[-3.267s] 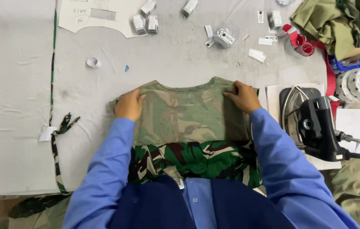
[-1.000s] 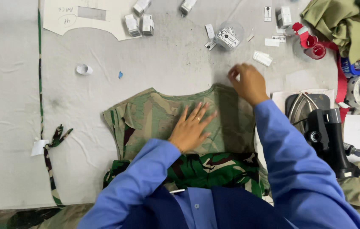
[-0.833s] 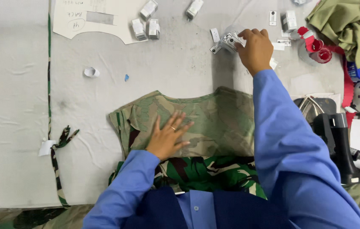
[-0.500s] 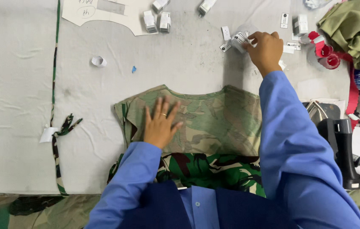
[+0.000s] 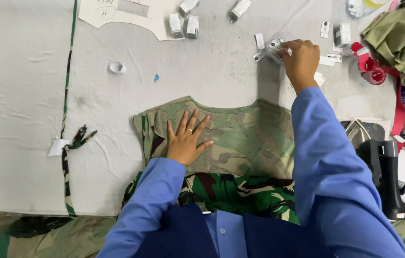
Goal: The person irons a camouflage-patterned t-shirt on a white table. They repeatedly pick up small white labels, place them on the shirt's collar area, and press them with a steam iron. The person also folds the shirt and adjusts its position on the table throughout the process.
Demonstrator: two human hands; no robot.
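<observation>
While the left hand [image 5: 186,143] lies flat, fingers spread, on the camouflage piece [image 5: 231,138] at the table's near edge, the right hand [image 5: 300,59] pinches a label roll [image 5: 273,48] farther off. That long reach could drag the sleeve across and shift the cloth.

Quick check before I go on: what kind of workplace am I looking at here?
Probably a garment sewing or pressing workshop. A camouflage garment piece lies flat on a padded grey table, a paper pattern sits at the far edge, and an iron stands to the right.
</observation>
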